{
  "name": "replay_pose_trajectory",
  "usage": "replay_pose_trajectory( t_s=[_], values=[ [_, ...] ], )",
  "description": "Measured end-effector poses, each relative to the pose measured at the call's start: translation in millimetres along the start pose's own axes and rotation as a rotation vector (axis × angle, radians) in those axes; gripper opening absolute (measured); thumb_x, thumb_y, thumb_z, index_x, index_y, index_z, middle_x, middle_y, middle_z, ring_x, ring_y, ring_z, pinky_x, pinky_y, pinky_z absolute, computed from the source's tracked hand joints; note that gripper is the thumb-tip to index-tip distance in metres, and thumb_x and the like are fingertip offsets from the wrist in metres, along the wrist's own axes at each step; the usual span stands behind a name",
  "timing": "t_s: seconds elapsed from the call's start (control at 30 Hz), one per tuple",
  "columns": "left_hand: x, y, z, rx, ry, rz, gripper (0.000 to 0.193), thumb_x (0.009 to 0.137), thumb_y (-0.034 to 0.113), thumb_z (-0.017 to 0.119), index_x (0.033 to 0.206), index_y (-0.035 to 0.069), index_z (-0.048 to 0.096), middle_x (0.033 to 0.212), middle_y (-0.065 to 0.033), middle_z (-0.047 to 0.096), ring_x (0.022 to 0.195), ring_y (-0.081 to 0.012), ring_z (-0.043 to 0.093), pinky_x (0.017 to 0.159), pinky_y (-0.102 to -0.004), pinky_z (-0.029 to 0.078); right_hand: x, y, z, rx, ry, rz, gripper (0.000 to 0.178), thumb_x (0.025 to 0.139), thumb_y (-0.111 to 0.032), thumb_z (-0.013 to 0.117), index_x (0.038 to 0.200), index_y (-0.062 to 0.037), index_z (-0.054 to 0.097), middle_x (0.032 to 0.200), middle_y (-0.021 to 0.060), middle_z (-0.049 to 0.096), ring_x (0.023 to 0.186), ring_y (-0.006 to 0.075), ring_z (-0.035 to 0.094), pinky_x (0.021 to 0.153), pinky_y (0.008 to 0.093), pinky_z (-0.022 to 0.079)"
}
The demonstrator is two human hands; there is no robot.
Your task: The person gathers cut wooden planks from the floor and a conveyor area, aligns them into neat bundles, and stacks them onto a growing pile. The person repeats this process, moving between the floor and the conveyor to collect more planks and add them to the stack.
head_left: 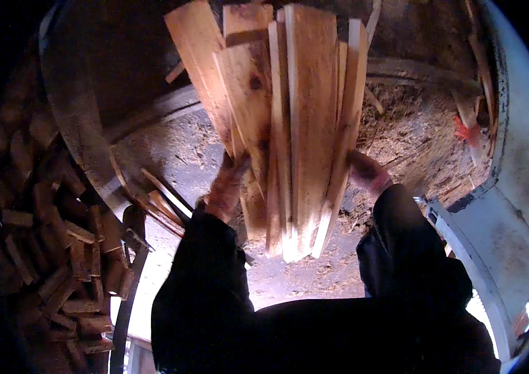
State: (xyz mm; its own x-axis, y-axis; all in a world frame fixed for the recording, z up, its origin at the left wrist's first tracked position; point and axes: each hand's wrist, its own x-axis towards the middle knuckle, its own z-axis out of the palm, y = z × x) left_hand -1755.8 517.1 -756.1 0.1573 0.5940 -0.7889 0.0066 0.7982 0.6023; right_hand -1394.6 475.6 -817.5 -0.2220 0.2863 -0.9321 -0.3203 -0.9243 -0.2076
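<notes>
A loose bundle of rough-sawn wooden boards is held up in front of me, between my two hands. My left hand grips the lower left side of the bundle. On the opposite side, my right hand is closed against the edge of the outermost board, its fingertips partly hidden. The boards fan out slightly toward the far end, and the leftmost board leans outward. A dark knot marks one wide board near the left.
Sawdust and wood chips cover the floor. At left lies a heap of short wood offcuts, with thin slats nearer me. A white curved metal panel stands at right, near a small red-orange object I cannot make out.
</notes>
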Motion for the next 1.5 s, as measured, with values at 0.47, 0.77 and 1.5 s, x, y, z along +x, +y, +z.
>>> replay_pose_trajectory(
  t_s=[0.47,0.77,1.5],
  values=[
    [-73.4,37.5,50.9,-0.607,-0.086,-0.126,0.067,0.09,0.027,0.065,0.146,0.01,0.032,0.134,-0.0095,0.051,0.121,-0.0264,0.053,0.1,-0.0414,0.047,-51.6,-12.7,18.9,0.398,-0.179,-0.14,0.043,0.094,-0.032,0.062,0.129,-0.0074,0.057,0.122,0.0053,0.063,0.113,0.0199,0.058,0.098,0.0343,0.048],
    [-188.8,63.6,127.9,-0.881,-0.086,-0.213,0.053,0.091,0.015,0.063,0.138,0.012,0.039,0.113,-0.0068,0.058,0.1,-0.0194,0.06,0.087,-0.0334,0.052,-249.4,-67.9,23.4,0.291,0.04,-0.083,0.048,0.087,-0.038,0.067,0.122,-0.0055,0.06,0.112,0.0086,0.066,0.1,0.0206,0.063,0.091,0.0358,0.052],
    [-241.2,-3.5,158.1,-0.939,-0.03,-0.608,0.072,0.096,0.056,0.049,0.143,0.003,0.036,0.136,-0.016,0.052,0.117,-0.0293,0.054,0.101,-0.041,0.045,-245.2,-39.0,106.7,-0.218,0.094,0.079,0.044,0.097,-0.029,0.057,0.133,-0.0041,0.054,0.128,0.0081,0.06,0.117,0.0197,0.057,0.103,0.0322,0.044]
  ],
)
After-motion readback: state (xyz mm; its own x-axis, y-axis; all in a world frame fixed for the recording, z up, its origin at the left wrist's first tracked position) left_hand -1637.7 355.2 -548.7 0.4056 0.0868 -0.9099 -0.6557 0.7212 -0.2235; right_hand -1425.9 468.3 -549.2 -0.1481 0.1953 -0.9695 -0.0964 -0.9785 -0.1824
